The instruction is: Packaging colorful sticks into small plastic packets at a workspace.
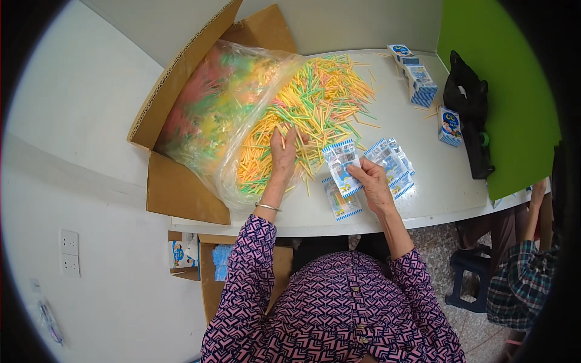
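Note:
A large heap of thin yellow, green and pink sticks (330, 91) spills from a clear plastic bag onto the table. My left hand (283, 158) is at the near side of this heap, its fingers closed around a few of the sticks. In my right hand (376, 186) a small blue-and-white printed packet (340, 158) is pinched between thumb and fingers, just right of the heap. Under and beside it lie several similar packets (396, 160). One clear-fronted packet (342, 202), with coloured sticks showing inside, rests near the table's front edge.
An open cardboard box (181, 187) lies tipped at the left, holding the clear bag (212, 115) of sticks. Small blue-and-white boxes (420, 85) and a black device (472, 103) stand by the green partition (514, 78). Another person's checked sleeve (520, 272) shows at the right, near a dark stool (471, 275).

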`<act>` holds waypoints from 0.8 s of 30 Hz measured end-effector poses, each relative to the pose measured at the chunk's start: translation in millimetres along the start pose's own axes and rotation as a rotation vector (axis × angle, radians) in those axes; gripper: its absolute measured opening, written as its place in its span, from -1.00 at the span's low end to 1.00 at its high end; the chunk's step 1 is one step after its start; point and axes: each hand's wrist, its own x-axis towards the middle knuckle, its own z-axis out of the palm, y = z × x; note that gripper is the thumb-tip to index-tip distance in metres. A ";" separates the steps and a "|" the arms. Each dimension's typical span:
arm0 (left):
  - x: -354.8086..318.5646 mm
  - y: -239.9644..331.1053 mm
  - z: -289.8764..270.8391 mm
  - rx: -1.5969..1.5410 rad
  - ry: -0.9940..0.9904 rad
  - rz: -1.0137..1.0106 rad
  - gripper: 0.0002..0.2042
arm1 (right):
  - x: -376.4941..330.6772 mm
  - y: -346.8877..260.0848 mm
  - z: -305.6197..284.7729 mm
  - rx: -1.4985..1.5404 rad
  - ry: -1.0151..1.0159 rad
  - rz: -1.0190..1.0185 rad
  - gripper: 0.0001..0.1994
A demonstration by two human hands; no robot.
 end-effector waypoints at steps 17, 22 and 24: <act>-2.6 34.8 -0.3 -0.670 -0.055 -0.404 -0.79 | 4.5 -8.8 2.6 -0.130 -0.183 0.165 -0.81; -25.7 66.5 28.0 -0.516 -0.112 -0.179 -0.72 | 4.3 -10.5 -1.9 -0.122 -0.266 0.204 -0.75; -34.1 70.6 36.6 -0.396 -0.145 -0.101 -0.65 | 4.0 -10.4 -4.4 -0.126 -0.286 0.206 -0.74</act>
